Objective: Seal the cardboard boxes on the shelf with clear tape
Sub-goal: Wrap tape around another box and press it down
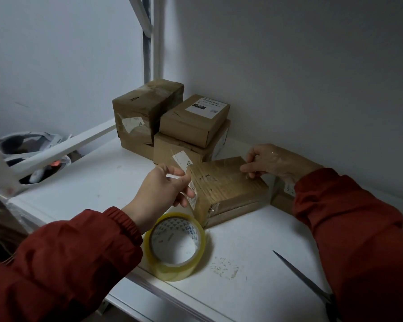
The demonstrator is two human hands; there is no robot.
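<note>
The cardboard box (226, 182) we were sealing sat near the middle of the shelf (102, 182), a little toward the back wall, turned at an angle to the front edge. It seemed to rest on a flatter carton, though we could not tell for sure. A tape strip (215, 169), clear and shiny, ran across the box's top from side to side. Our left hand (165, 187) pinched one end of the strip between thumb and curled fingers at the box's left edge, beside a small white label. Our right hand (263, 161) pinched the other end at the box's far right corner, fingertips touching the cardboard. Both arms wore red sleeves. The tape roll (177, 246) lay just in front of the box, close to the shelf's front edge, its hole turned toward us. The scissors (300, 277) lay near the front right edge, the blade pointing inward and the handles hidden under our right sleeve. In the back corner stood a tall box (144, 112) and, touching it, a labelled box (196, 119) stacked on another. One more carton (282, 198) showed partly behind our right arm.
</note>
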